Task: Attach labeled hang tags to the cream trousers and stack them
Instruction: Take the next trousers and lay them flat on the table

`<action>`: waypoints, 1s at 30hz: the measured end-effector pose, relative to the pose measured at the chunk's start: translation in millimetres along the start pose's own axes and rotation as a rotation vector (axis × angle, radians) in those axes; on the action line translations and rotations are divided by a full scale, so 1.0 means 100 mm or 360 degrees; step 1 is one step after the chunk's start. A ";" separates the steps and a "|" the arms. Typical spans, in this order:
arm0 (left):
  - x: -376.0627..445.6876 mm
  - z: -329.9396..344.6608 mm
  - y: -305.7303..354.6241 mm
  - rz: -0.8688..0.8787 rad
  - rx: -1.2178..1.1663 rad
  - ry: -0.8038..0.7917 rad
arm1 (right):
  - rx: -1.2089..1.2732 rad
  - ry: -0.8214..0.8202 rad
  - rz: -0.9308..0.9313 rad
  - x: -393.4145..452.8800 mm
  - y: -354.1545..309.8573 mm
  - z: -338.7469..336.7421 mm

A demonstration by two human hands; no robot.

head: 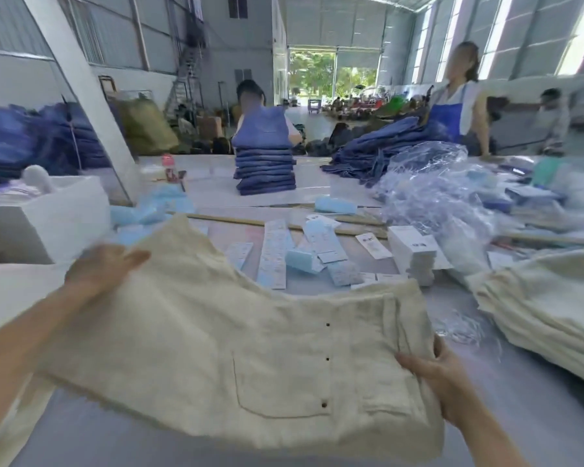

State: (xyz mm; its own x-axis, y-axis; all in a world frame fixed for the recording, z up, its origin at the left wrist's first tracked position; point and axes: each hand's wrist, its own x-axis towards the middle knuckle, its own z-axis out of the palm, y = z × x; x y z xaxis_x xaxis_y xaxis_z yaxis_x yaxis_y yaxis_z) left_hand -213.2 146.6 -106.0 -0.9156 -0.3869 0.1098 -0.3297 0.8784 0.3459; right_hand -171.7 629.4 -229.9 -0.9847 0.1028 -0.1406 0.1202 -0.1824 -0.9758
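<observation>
On the table (536, 416), two hands, left hand (103, 269) and right hand (434, 375), grip one cream trousers (236, 348).

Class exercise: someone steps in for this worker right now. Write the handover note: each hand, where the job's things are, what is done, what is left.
Left hand: grips the far left edge of the cream trousers.
Right hand: grips their waistband end, thumb on top.
Trousers are held spread above the table; no tag shows on them.
Hang tags lie loose mid-table, beyond the trousers, beside a white tag stack.
Stack of folded cream trousers sits at right; whether those are tagged cannot be told.
Left: tag this pair, then stack it.
</observation>
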 end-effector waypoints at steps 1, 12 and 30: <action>0.04 0.21 -0.23 -0.0055 0.0028 -0.0036 | -0.0030 -0.0010 0.0032 -0.02 0.07 0.00; 0.27 2.03 -1.80 -0.0515 -0.0348 -0.0081 | -0.0710 0.0363 0.0239 -0.03 0.62 0.00; -1.67 2.53 1.55 0.1044 -0.0989 -0.0918 | -0.1673 0.0697 0.0207 -0.41 0.70 0.50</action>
State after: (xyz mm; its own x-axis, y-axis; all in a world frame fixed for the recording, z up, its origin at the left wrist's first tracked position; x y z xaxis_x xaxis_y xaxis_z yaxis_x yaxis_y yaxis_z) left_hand -169.5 418.1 -306.7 -0.8957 0.4424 0.0459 0.2921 0.5072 0.8108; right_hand -129.3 563.9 -283.9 -0.8534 0.5125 -0.0957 0.4669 0.6696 -0.5776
